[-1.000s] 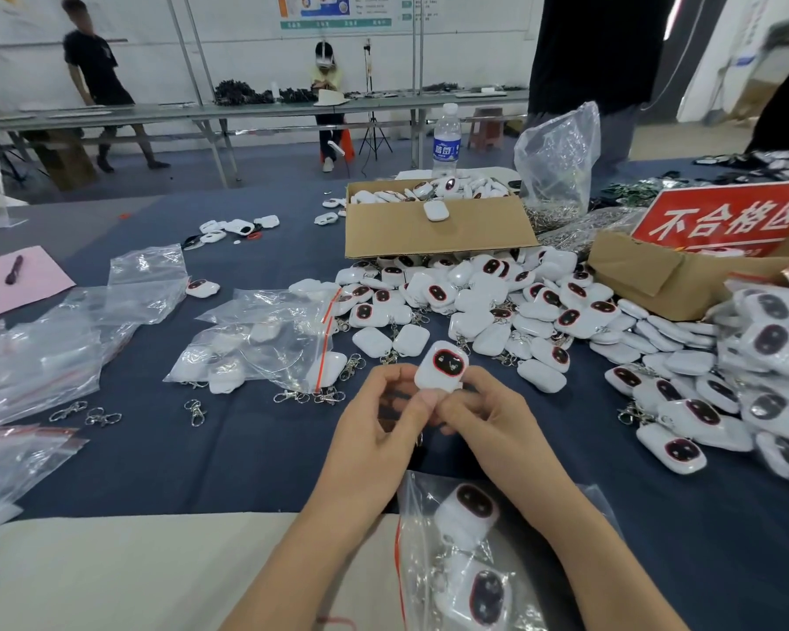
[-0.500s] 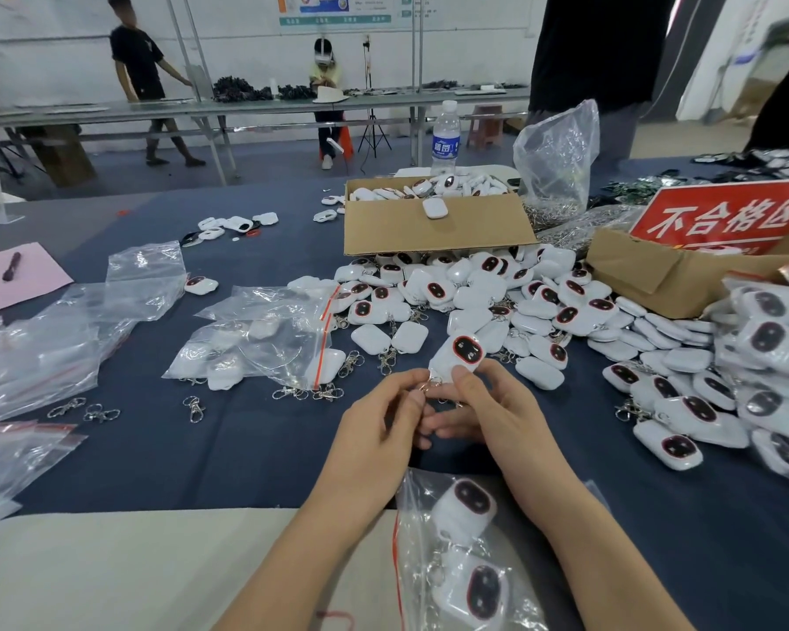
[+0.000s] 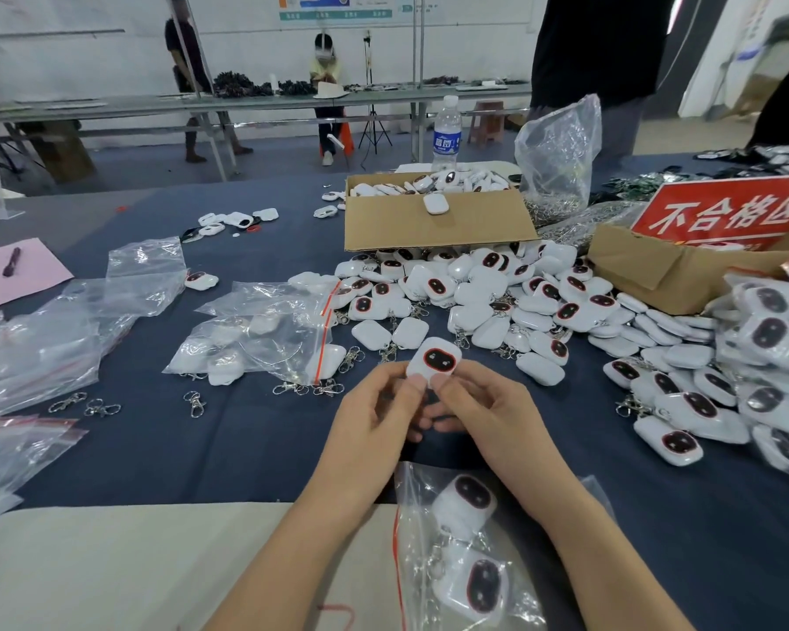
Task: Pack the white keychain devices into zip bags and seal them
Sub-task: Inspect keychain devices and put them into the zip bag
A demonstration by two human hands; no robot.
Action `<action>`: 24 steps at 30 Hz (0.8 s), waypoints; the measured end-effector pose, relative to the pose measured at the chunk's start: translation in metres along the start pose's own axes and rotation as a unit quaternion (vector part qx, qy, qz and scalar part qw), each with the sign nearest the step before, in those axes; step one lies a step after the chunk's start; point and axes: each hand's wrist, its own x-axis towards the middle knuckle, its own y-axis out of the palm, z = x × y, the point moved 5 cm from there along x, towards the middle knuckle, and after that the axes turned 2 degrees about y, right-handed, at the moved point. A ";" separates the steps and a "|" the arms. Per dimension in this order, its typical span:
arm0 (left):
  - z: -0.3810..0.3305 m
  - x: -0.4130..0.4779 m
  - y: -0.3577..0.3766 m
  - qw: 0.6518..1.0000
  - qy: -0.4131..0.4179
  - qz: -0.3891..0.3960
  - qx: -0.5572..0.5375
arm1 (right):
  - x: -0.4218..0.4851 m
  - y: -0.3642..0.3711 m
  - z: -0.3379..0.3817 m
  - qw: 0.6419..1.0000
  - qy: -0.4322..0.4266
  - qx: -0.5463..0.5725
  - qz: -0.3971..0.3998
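Both hands meet low over the blue cloth, close to the body.

- Grip: left hand and right hand pinch one white keychain device by its lower edge. The thumbs are on the front and the other fingers curl behind. It is a narrow two-handed pinch, with nothing else held.
- The dark, red-ringed face is tipped up toward the holder. This looks like a check of the face before bagging. The ring end is hidden under the fingers, so I cannot tell whether a clip hangs there.
- Just under the grip, toward the body, lies a zip bag with two devices inside and a red strip down its left edge. It is likely kept there to make the drop short. I cannot tell whether it is sealed.
- Beyond the grip is the loose pile, feeding stock within easy reach. Behind it stands a cardboard box holding more.
- Left of the grip are a filled bag and stray clips on the cloth.
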 end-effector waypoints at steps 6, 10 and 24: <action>0.006 0.003 -0.010 0.996 -0.028 -0.080 -0.022 | -0.005 0.000 0.009 0.973 -0.032 -0.231 0.005; 0.015 0.005 -0.025 0.978 -0.080 -0.187 -0.053 | -0.020 0.017 0.011 0.896 -0.041 -0.428 0.113; -0.007 -0.002 -0.013 0.999 -0.038 -0.004 0.039 | -0.008 -0.020 0.005 0.981 0.033 -0.190 0.016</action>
